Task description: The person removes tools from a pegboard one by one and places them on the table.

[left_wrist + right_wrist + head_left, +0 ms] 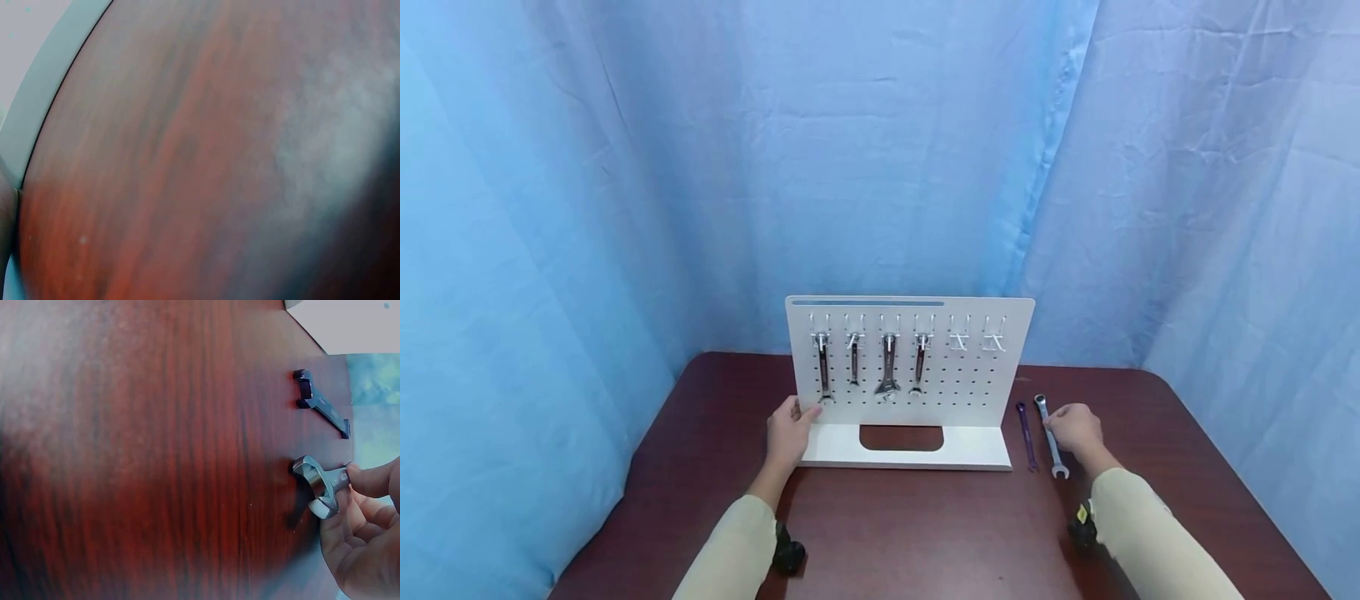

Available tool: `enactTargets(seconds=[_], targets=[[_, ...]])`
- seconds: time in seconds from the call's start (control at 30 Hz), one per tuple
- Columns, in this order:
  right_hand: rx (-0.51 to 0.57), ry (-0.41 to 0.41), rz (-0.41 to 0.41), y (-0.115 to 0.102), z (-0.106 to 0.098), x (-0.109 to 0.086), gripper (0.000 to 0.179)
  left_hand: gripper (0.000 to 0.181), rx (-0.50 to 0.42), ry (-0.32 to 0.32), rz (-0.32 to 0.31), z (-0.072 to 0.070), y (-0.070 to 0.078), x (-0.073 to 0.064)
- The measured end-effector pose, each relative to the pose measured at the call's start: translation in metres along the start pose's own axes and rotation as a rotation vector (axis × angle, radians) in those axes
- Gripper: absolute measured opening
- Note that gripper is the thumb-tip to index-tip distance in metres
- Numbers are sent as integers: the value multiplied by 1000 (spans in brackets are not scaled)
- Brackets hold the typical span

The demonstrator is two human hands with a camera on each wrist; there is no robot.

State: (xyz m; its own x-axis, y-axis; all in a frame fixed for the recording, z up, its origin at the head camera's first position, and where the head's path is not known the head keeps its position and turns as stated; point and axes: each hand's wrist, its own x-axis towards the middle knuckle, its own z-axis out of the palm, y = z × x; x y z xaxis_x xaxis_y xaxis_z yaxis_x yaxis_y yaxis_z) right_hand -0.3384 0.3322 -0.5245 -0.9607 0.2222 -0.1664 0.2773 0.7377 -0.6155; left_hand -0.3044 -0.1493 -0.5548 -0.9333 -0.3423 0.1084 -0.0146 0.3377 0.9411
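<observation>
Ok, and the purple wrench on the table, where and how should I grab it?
From above, I'd pinch the purple wrench mid-shaft, across its slim width. It lies pointing away from you, the pegboard close on its left and the silver wrench on its right, so sideways room looks tight.

Site type: a curtained-off recording station; the wider building cannot be determined. Evidence: pale blue curtains (880, 167) stand behind and to both sides of a reddish-brown wood-grain surface (910, 533). A white pegboard stand (977, 446) with 4 hanging wrenches (889, 367) lends workshop character. 2 black wrist-worn cameras (787, 552), 1 per arm, indicate filming.
</observation>
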Motion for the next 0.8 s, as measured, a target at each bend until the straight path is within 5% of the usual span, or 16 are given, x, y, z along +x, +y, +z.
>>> enactTargets(seconds=[0.33,0.8], targets=[[-119,48,-56,-8,-3,-7,26,26,11,-1,5,-1,4,1],[-139,59,-55,-1,4,-2,25,27,16,-9,3,0,-1,-3]])
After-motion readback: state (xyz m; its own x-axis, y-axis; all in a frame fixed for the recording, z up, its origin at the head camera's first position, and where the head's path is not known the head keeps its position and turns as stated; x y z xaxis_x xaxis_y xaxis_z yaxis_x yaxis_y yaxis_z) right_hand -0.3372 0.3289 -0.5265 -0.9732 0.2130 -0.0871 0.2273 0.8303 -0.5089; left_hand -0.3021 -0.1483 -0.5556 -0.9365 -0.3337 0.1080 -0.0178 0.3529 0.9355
